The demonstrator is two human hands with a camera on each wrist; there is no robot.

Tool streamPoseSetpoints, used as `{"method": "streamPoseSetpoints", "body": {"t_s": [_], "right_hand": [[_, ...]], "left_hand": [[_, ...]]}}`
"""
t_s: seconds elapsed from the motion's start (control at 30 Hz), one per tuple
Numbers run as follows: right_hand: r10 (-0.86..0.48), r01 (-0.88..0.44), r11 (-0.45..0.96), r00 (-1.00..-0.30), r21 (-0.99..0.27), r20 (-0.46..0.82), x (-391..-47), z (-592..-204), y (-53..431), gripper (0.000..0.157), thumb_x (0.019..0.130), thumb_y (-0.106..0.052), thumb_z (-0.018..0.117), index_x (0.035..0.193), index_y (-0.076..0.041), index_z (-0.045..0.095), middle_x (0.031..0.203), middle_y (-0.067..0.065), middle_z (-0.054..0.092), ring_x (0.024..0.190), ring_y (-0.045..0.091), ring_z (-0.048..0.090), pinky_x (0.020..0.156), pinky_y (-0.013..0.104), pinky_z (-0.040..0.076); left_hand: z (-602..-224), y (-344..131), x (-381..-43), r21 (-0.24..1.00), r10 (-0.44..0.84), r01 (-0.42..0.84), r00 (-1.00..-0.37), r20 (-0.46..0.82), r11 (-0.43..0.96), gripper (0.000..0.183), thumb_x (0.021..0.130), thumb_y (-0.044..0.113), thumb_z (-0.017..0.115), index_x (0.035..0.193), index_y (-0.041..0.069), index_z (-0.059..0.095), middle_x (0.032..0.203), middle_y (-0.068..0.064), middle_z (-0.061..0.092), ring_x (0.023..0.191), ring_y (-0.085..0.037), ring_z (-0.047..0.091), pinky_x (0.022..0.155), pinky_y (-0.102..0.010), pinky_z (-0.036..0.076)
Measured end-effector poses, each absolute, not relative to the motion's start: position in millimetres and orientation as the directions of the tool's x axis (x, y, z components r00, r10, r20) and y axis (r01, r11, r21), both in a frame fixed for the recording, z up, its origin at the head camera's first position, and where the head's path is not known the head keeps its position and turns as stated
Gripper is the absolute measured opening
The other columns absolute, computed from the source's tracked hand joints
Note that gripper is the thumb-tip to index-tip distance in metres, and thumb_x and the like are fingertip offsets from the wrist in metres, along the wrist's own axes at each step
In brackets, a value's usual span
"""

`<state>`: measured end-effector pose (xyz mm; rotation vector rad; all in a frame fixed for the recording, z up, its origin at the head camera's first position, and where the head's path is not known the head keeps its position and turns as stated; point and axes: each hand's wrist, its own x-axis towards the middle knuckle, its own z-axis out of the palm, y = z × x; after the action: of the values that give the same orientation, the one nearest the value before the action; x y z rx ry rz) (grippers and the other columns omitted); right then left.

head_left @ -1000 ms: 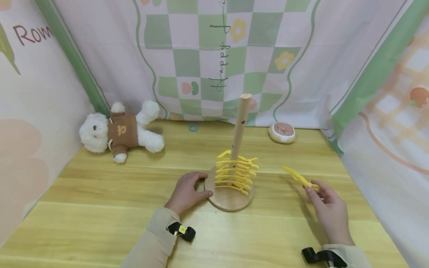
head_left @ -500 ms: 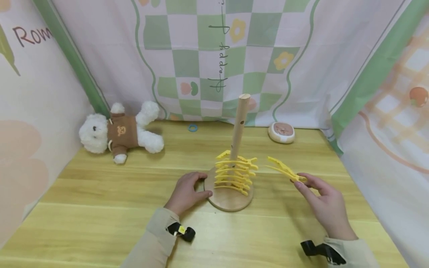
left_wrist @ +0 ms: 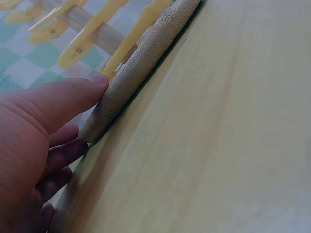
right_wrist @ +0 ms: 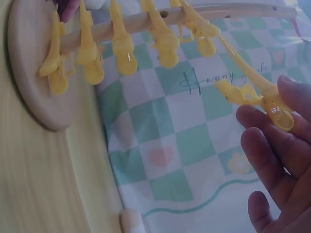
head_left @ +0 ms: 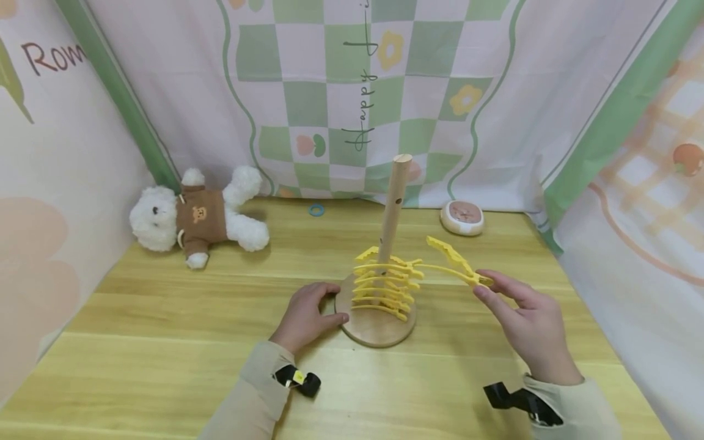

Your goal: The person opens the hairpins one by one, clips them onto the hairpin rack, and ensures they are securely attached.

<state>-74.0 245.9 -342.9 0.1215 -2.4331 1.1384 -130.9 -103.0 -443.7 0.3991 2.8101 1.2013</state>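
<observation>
A wooden post (head_left: 393, 205) stands upright on a round wooden base (head_left: 379, 336). Several yellow hair clips (head_left: 382, 293) are clamped one above another on its lower part. My left hand (head_left: 305, 315) holds the left rim of the base; in the left wrist view its thumb (left_wrist: 73, 97) lies against the rim beside a clip. To the right of the post, my right hand (head_left: 530, 321) pinches the tail of another yellow hair clip (head_left: 456, 263) between thumb and fingers. This clip's arms are spread apart and point left, the lower one reaching near the top clip on the post.
A white plush dog (head_left: 203, 214) in a brown shirt lies at the back left. A blue ring (head_left: 316, 210) and a round white-and-brown device (head_left: 462, 217) sit along the back edge of the wooden table (head_left: 165, 342). Printed cloth (head_left: 352, 91) hangs behind.
My right hand has moved left and up toward the post, and the hair clip in it has spread open. The left hand and the stand have stayed in place.
</observation>
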Motion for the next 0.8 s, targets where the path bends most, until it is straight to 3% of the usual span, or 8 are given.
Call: {"method": "streamPoseSetpoints", "body": {"t_s": [0.2,0.23,0.37,0.43,0.57,0.8], "right_hand": [[0.084,-0.308,0.622,-0.887,-0.720,0.453,-77,-337,237,0.027,0.088,-0.008,0.078,0.115,-0.010,0.077,0.091,-0.027,0.065,0.039,-0.001,0.026,0.033,0.025,0.028],[0.076,-0.320,0.613,-0.886,-0.722,0.457,-77,-336,235,0.027,0.088,-0.007,0.078,0.114,-0.010,0.077,0.093,-0.026,0.066,0.042,-0.003,0.033,0.035,0.024,0.030],[0.021,-0.372,0.608,-0.876,-0.702,0.482,-80,-333,228,0.027,0.088,-0.005,0.077,0.115,-0.011,0.077,0.104,-0.017,0.071,0.072,-0.003,0.058,0.053,0.013,0.045],[-0.016,-0.410,0.600,-0.865,-0.687,0.502,-83,-332,224,0.028,0.088,-0.004,0.077,0.115,-0.011,0.077,0.111,-0.008,0.072,0.095,0.001,0.062,0.069,0.010,0.048],[-0.076,-0.468,0.572,-0.848,-0.674,0.525,-89,-331,217,0.028,0.088,-0.002,0.076,0.116,-0.007,0.076,0.116,0.007,0.072,0.100,0.004,0.062,0.081,0.009,0.047],[-0.095,-0.472,0.548,-0.855,-0.690,0.509,-98,-328,205,0.025,0.090,-0.006,0.075,0.115,-0.009,0.077,0.115,0.007,0.073,0.100,0.000,0.062,0.080,0.009,0.049]], "left_hand": [[-443,-103,-131,0.721,0.264,0.223,-0.963,0.057,0.656,0.059,0.084,0.041,0.081,0.134,0.016,0.062,0.140,-0.005,0.059,0.136,-0.032,0.046,0.116,-0.053,0.030],[-443,-103,-131,0.721,0.263,0.222,-0.963,0.057,0.656,0.059,0.084,0.041,0.081,0.134,0.016,0.062,0.139,-0.005,0.060,0.136,-0.031,0.046,0.116,-0.052,0.030],[-444,-103,-131,0.717,0.263,0.227,-0.963,0.063,0.659,0.059,0.083,0.042,0.081,0.133,0.016,0.062,0.139,-0.005,0.060,0.135,-0.031,0.047,0.115,-0.052,0.031],[-445,-103,-132,0.715,0.263,0.227,-0.963,0.062,0.661,0.059,0.083,0.042,0.081,0.133,0.016,0.062,0.139,-0.005,0.060,0.135,-0.031,0.047,0.115,-0.052,0.031],[-445,-103,-132,0.713,0.261,0.219,-0.964,0.053,0.666,0.060,0.083,0.042,0.081,0.134,0.017,0.062,0.139,-0.005,0.060,0.136,-0.031,0.046,0.116,-0.051,0.030],[-444,-102,-131,0.712,0.261,0.220,-0.964,0.054,0.666,0.060,0.083,0.041,0.082,0.133,0.016,0.062,0.139,-0.005,0.060,0.135,-0.031,0.047,0.116,-0.051,0.030]]}}
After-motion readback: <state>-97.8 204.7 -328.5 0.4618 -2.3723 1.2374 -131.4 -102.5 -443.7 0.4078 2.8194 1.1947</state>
